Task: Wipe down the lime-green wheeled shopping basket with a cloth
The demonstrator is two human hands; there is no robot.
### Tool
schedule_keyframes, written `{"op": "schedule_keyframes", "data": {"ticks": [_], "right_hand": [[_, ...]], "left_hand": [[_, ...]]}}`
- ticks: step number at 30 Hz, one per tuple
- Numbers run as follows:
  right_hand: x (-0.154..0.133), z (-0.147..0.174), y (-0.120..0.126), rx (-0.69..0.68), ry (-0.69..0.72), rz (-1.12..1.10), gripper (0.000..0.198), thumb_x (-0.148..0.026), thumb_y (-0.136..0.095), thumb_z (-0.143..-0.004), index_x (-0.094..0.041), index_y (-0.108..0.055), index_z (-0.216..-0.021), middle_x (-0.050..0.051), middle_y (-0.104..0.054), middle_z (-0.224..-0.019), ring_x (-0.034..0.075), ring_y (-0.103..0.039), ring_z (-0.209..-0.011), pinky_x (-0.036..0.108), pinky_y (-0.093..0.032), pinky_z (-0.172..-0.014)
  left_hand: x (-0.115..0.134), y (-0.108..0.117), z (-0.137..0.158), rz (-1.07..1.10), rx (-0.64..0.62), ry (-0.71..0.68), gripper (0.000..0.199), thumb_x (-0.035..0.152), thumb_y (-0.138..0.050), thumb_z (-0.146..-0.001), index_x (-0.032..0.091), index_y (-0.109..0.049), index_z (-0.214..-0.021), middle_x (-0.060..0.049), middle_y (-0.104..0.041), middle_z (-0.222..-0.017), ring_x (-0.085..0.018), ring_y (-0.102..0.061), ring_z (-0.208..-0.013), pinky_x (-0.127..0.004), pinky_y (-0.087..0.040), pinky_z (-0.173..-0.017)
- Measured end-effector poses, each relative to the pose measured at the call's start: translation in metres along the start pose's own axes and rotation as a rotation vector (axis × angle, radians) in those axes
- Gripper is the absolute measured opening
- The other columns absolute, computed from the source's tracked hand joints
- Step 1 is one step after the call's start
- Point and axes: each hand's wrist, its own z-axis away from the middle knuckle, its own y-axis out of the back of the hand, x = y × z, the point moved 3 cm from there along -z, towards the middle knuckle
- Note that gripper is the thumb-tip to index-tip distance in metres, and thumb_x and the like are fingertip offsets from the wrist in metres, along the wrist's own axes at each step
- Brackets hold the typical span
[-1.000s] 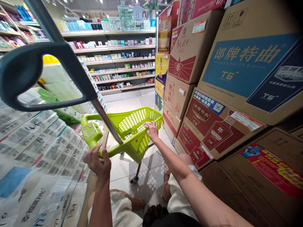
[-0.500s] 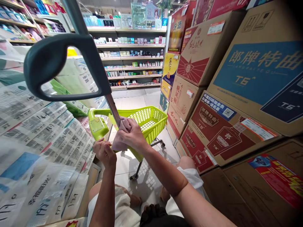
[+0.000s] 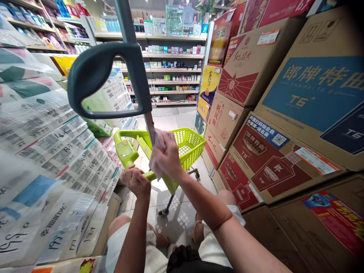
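Note:
My right hand [image 3: 168,156] is closed on a crumpled greyish-pink cloth [image 3: 160,137], which is wrapped around a flat metal bar [image 3: 149,125]. Above the hand, the bar runs up into a dark grey plastic loop handle [image 3: 140,81], with a grey tube rising out of view at the top. Lower and to the left, my left hand [image 3: 136,181] has its fingers curled around the light-green handlebar [image 3: 149,175] of a small shopping cart [image 3: 187,161]. The cart's perforated basket lies just beyond my right hand. Fingers partly hide the cloth and the bar's lower end.
Stacked cardboard liquor boxes [image 3: 241,64] wall the right side. On the left, plastic-wrapped paper packs [image 3: 71,148] are piled close to my left arm. Shelves of small goods [image 3: 173,55] stand across the far end. Pale floor tiles [image 3: 165,122] show around the cart.
The view has shifted, so the grey handle, bar and cart appear farther right. My right hand and the cloth have slid slightly up the bar. My left hand stays at the handlebar.

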Motion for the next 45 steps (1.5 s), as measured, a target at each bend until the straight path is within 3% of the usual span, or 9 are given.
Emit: {"op": "schedule_keyframes", "data": {"ticks": [6,13,18,22,28,33,39,41,45], "right_hand": [[0.042,0.074,-0.03,0.118,0.105,0.297,0.071,-0.011,-0.043,-0.094,-0.02,-0.023,-0.161,0.017,-0.031,-0.159,0.028,-0.032,-0.151,0.049,-0.04,-0.121],[0.092,0.068,-0.016,0.097,0.17,0.36,0.051,-0.019,-0.043,-0.099,-0.02,-0.048,-0.15,0.017,-0.042,-0.152,0.027,-0.038,-0.149,0.048,-0.042,-0.119],[0.144,0.121,-0.033,0.195,-0.101,0.362,0.05,-0.017,-0.045,-0.097,-0.015,-0.051,-0.146,0.023,-0.048,-0.148,0.028,-0.041,-0.146,0.05,-0.043,-0.116],[0.151,0.132,-0.038,0.32,-0.399,0.314,0.059,-0.012,-0.044,-0.092,-0.014,-0.044,-0.152,0.023,-0.044,-0.15,0.026,-0.041,-0.145,0.05,-0.042,-0.117],[0.149,0.134,-0.035,0.379,-0.266,0.296,0.055,-0.014,-0.043,-0.096,-0.019,-0.045,-0.151,0.019,-0.041,-0.155,0.024,-0.037,-0.149,0.048,-0.04,-0.119],[0.182,0.134,-0.023,0.337,-0.697,0.24,0.055,-0.009,-0.045,-0.089,-0.011,-0.051,-0.144,0.023,-0.055,-0.138,0.025,-0.054,-0.136,0.044,-0.048,-0.111],[0.114,0.119,0.008,0.332,-0.178,0.188,0.069,-0.007,-0.049,-0.086,-0.021,-0.039,-0.153,0.014,-0.054,-0.145,0.024,-0.049,-0.138,0.044,-0.044,-0.115],[0.098,0.115,0.019,0.255,-0.055,0.253,0.065,-0.006,-0.049,-0.088,-0.023,-0.045,-0.15,0.012,-0.056,-0.142,0.024,-0.051,-0.135,0.043,-0.045,-0.115],[0.097,0.09,0.046,0.072,-0.08,0.463,0.039,-0.017,-0.053,-0.095,-0.033,-0.068,-0.128,0.008,-0.058,-0.129,0.023,-0.056,-0.118,0.032,-0.056,-0.095]], "left_hand": [[0.01,-0.006,0.006,0.009,-0.003,0.019,0.043,0.032,-0.032,-0.1,0.023,-0.045,-0.061,-0.007,-0.057,-0.074,-0.026,-0.061,-0.106,-0.048,-0.036,-0.104],[0.028,-0.015,0.014,-0.042,-0.076,0.019,0.041,0.034,-0.031,-0.1,0.022,-0.053,-0.067,-0.008,-0.06,-0.081,-0.026,-0.059,-0.112,-0.048,-0.03,-0.106],[0.036,-0.021,0.019,-0.041,-0.094,0.038,0.045,0.042,-0.029,-0.102,0.022,-0.054,-0.07,-0.008,-0.06,-0.084,-0.027,-0.056,-0.114,-0.05,-0.028,-0.106],[0.053,-0.023,0.027,-0.056,-0.154,0.011,0.047,0.052,-0.031,-0.101,0.022,-0.056,-0.075,-0.011,-0.061,-0.09,-0.029,-0.053,-0.117,-0.05,-0.027,-0.106],[0.07,-0.022,0.034,-0.019,-0.272,-0.067,0.052,0.045,-0.025,-0.104,0.021,-0.064,-0.08,-0.011,-0.065,-0.09,-0.029,-0.05,-0.11,-0.05,-0.024,-0.102],[0.076,-0.025,0.031,0.066,-0.359,-0.082,0.059,0.047,-0.023,-0.104,0.022,-0.068,-0.076,-0.01,-0.064,-0.081,-0.027,-0.048,-0.097,-0.048,-0.026,-0.097],[0.069,-0.022,0.011,0.161,-0.48,-0.126,0.058,0.045,-0.022,-0.104,0.021,-0.073,-0.088,-0.009,-0.066,-0.091,-0.026,-0.052,-0.1,-0.045,-0.033,-0.097],[0.054,-0.022,-0.007,0.18,-0.415,-0.138,0.053,0.045,-0.027,-0.103,0.021,-0.073,-0.094,-0.011,-0.066,-0.104,-0.026,-0.053,-0.109,-0.045,-0.035,-0.102],[0.019,-0.031,-0.033,0.115,-0.353,-0.209,0.05,0.046,-0.035,-0.101,0.021,-0.069,-0.072,-0.013,-0.066,-0.106,-0.029,-0.053,-0.117,-0.05,-0.027,-0.112]]}}
